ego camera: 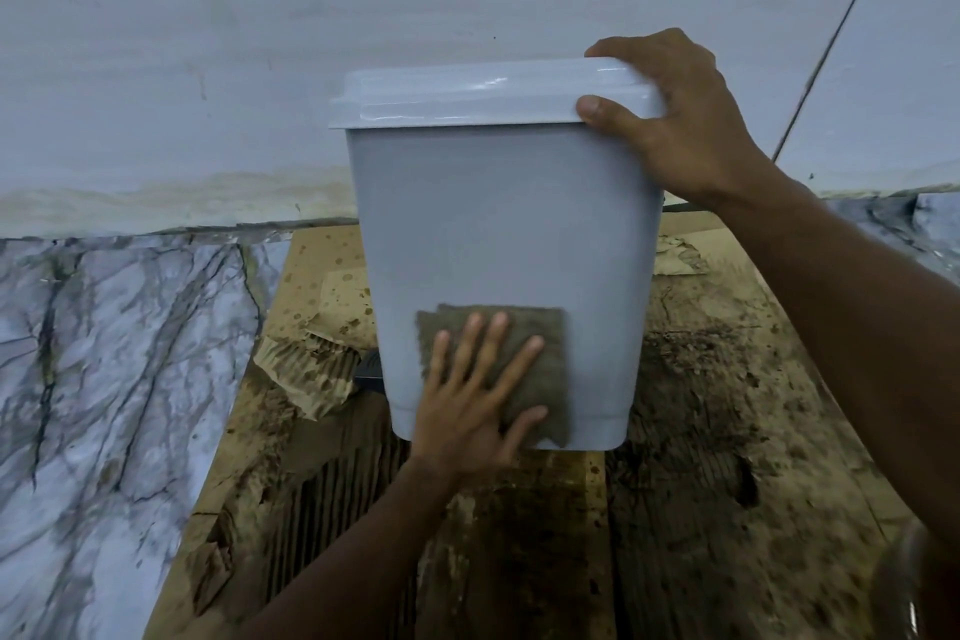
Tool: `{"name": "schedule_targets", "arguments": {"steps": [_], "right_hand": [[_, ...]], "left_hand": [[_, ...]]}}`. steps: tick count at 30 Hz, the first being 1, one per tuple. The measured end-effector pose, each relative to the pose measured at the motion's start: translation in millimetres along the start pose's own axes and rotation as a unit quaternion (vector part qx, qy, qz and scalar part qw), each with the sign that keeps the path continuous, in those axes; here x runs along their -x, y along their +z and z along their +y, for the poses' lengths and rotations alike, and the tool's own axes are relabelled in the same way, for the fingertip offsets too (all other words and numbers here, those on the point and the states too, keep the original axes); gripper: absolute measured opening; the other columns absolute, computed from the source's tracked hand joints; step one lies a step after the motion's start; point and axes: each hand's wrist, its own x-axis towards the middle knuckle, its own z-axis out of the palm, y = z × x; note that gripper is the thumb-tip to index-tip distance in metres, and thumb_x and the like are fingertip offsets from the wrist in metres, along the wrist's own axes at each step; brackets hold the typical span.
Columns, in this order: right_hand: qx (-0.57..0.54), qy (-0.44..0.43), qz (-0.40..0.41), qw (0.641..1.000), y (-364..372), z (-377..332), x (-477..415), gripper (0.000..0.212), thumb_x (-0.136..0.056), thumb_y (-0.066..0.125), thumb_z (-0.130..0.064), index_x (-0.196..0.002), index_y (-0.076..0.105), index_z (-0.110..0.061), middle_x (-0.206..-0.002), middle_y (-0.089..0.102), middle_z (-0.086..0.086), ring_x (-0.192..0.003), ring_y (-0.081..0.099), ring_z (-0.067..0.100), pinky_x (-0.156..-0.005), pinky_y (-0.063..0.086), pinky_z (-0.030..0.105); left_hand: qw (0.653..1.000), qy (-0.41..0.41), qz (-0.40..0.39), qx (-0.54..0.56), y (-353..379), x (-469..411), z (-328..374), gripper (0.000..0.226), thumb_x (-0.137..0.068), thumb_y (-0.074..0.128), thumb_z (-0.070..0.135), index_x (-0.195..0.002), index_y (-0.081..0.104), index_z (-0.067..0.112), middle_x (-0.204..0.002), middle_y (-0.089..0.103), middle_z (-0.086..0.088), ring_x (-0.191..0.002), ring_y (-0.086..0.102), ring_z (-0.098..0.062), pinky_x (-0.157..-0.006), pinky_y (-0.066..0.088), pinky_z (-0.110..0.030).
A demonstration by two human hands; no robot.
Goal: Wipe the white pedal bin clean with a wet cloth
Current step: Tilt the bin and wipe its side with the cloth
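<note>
Left hand flat, fingers spread, pressing the brown cloth low on the white pedal bin; right hand clamps its lid corner

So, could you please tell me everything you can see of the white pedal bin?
The white pedal bin is smooth, glossy plastic, tapering downward, lid shut. It stands upright on stained, torn cardboard near the wall. The right hand grips the lid's corner; the left hand presses a brownish cloth flat against its lower front. A dark part shows at its lower left.
</note>
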Motion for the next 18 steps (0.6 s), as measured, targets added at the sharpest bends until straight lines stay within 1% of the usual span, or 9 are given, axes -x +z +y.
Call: {"name": "schedule_targets", "arguments": {"steps": [2,3,6,8,11,14,16,18], "right_hand": [[0.002,-0.001,0.003,1.000,1.4,0.3,-0.9,0.042,-0.088,0.062,-0.049,-0.127,0.060,-0.033,-0.118,0.051,-0.009,-0.117,0.039,0.012,-0.107,0.030,0.031],[0.001,0.002,0.005,1.000,2.2,0.4,-1.5,0.042,-0.088,0.062,-0.049,-0.127,0.060,-0.034,-0.119,0.052,-0.009,-0.119,0.040,0.014,-0.107,0.031,0.032],[-0.004,0.012,0.010,1.000,2.2,-0.3,-2.4,0.041,-0.088,0.063,-0.050,-0.126,0.060,-0.036,-0.124,0.054,-0.007,-0.124,0.041,0.019,-0.107,0.033,0.033],[-0.003,0.010,0.009,1.000,1.3,0.2,-1.5,0.040,-0.088,0.063,-0.049,-0.126,0.061,-0.036,-0.124,0.054,-0.007,-0.124,0.041,0.018,-0.108,0.032,0.034],[0.000,0.008,0.011,1.000,-0.9,2.4,0.0,0.041,-0.088,0.062,-0.050,-0.126,0.061,-0.034,-0.127,0.055,-0.004,-0.125,0.042,0.020,-0.106,0.032,0.032],[0.001,0.008,0.013,1.000,-2.2,3.6,1.0,0.041,-0.088,0.063,-0.049,-0.126,0.061,-0.033,-0.127,0.055,-0.003,-0.124,0.043,0.021,-0.105,0.032,0.031],[0.001,0.005,0.016,1.000,-1.1,3.3,1.5,0.042,-0.088,0.063,-0.050,-0.126,0.061,-0.033,-0.126,0.056,-0.002,-0.123,0.043,0.020,-0.106,0.032,0.030],[0.000,0.003,0.021,1.000,0.3,2.4,1.8,0.042,-0.088,0.063,-0.050,-0.126,0.061,-0.033,-0.125,0.056,-0.003,-0.121,0.042,0.017,-0.107,0.032,0.031]], "left_hand": [[0.996,-0.089,0.017,0.009,-3.8,10.7,-21.0,0.083,-0.095,0.036,0.067,-0.163,0.008,0.028,-0.171,-0.009,-0.010,-0.158,-0.005,-0.033,-0.126,-0.004,-0.054],[0.991,-0.129,0.028,0.023,-7.6,8.1,-28.4,0.084,-0.096,0.038,0.066,-0.163,0.009,0.026,-0.171,-0.007,-0.012,-0.158,-0.004,-0.036,-0.126,0.000,-0.056],[0.963,-0.231,0.092,0.107,-26.0,-31.4,-41.0,0.085,-0.096,0.046,0.059,-0.162,0.014,0.015,-0.169,-0.001,-0.022,-0.157,-0.001,-0.040,-0.125,0.012,-0.059],[0.943,-0.270,0.137,0.139,-40.3,-69.0,-47.7,0.084,-0.098,0.046,0.056,-0.162,0.016,0.011,-0.168,0.002,-0.024,-0.157,0.003,-0.038,-0.124,0.017,-0.058],[0.937,-0.276,0.167,0.134,-56.4,-113.1,-51.4,0.081,-0.100,0.050,0.052,-0.162,0.019,0.009,-0.168,0.007,-0.025,-0.157,0.007,-0.038,-0.124,0.017,-0.056],[0.946,-0.265,0.161,0.088,-55.2,-114.8,-45.2,0.079,-0.102,0.049,0.049,-0.161,0.021,0.006,-0.167,0.009,-0.028,-0.156,0.006,-0.042,-0.124,0.015,-0.059],[0.960,-0.245,0.123,0.055,-40.8,-86.7,-32.9,0.079,-0.101,0.046,0.051,-0.161,0.019,0.007,-0.166,0.007,-0.030,-0.156,0.004,-0.045,-0.124,0.010,-0.062],[0.980,-0.189,0.061,0.030,-23.1,-48.5,-14.2,0.082,-0.100,0.039,0.056,-0.163,0.011,0.012,-0.168,-0.001,-0.026,-0.156,-0.001,-0.045,-0.124,0.002,-0.064]]}}
